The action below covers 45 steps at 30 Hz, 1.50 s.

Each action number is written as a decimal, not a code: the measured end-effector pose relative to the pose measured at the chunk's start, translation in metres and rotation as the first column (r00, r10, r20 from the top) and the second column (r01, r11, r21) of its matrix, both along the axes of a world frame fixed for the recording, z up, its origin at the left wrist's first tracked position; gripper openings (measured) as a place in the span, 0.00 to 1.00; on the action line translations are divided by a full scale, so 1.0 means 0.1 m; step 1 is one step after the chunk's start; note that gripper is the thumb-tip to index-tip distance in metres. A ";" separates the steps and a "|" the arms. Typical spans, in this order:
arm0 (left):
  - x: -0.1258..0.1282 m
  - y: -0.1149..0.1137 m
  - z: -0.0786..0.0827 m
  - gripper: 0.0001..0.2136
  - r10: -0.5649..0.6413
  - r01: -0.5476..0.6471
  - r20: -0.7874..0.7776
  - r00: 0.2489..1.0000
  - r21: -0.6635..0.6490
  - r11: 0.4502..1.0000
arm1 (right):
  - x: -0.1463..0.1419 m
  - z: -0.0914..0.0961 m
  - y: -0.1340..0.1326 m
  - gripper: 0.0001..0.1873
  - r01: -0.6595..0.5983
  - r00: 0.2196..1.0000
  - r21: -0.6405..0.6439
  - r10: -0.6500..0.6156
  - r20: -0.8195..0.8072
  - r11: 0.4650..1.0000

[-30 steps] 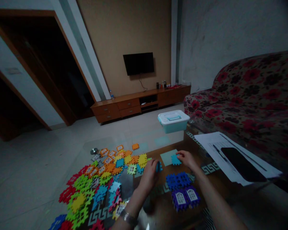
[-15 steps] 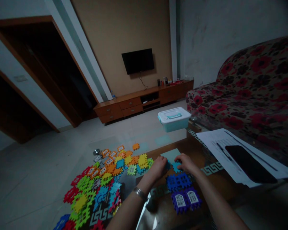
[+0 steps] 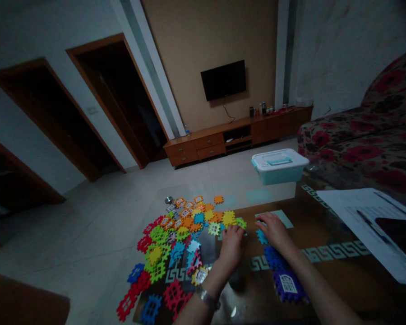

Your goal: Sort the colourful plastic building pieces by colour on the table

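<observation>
My left hand [image 3: 232,243] reaches to the right edge of a pile of toothed plastic building tiles. Its fingers are bent and somewhat apart, just below a yellow tile [image 3: 228,218] and beside a lime tile with a white window [image 3: 214,228]; nothing shows in its grasp. My right hand [image 3: 273,228] hovers with loosely stretched fingers over a light blue tile [image 3: 261,237], partly covering it. Below that lie dark blue tiles [image 3: 272,257] and a purple tile with a white window [image 3: 287,283], partly hidden by my right forearm.
Many coloured tiles [image 3: 155,255] spread over the left of the glass table. A lidded teal box [image 3: 280,169] stands at the far side. Papers [image 3: 353,210] with a pen and a black phone [image 3: 401,237] lie right. A floral sofa [image 3: 365,135] is beyond.
My left hand has moved away from the light blue tiles to the pile's edge. My right hand has loosened from the tile it touched. The view has turned left.
</observation>
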<state>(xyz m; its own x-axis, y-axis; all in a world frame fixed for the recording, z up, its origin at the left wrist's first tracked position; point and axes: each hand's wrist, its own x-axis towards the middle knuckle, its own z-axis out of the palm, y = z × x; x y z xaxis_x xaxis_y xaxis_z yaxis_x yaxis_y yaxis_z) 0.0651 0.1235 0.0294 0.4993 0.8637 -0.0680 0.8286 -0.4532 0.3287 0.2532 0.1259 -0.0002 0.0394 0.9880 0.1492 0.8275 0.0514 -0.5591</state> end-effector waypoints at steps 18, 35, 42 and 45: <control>-1.48 -0.29 0.02 0.30 0.446 -0.466 -0.227 0.866 -0.037 0.884 | -1.38 -0.13 -0.06 0.22 -0.047 0.975 -0.069 0.060 0.212 0.997; -1.53 -0.23 0.00 0.25 0.435 -0.436 -0.155 0.887 0.030 0.900 | -1.35 -0.01 -0.16 0.28 -0.152 0.961 -0.162 0.184 0.206 0.975; -1.58 -0.19 -0.16 0.20 0.347 -0.343 -0.072 0.935 0.068 0.937 | -1.22 0.06 -0.22 0.22 -0.082 0.972 -0.278 0.138 0.190 0.957; -1.57 -0.17 -0.16 0.19 0.399 -0.404 0.069 0.914 0.072 0.912 | -1.21 0.04 -0.24 0.18 -0.070 0.972 -0.250 0.122 0.200 0.966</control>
<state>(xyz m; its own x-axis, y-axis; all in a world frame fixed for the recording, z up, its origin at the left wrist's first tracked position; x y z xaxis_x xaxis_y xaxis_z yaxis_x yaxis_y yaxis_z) -0.0918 0.1069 0.0134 0.1099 0.9935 0.0284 0.9294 -0.1129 0.3515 0.1320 0.1022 0.0035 -0.0637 0.9932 -0.0975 0.9258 0.0224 -0.3773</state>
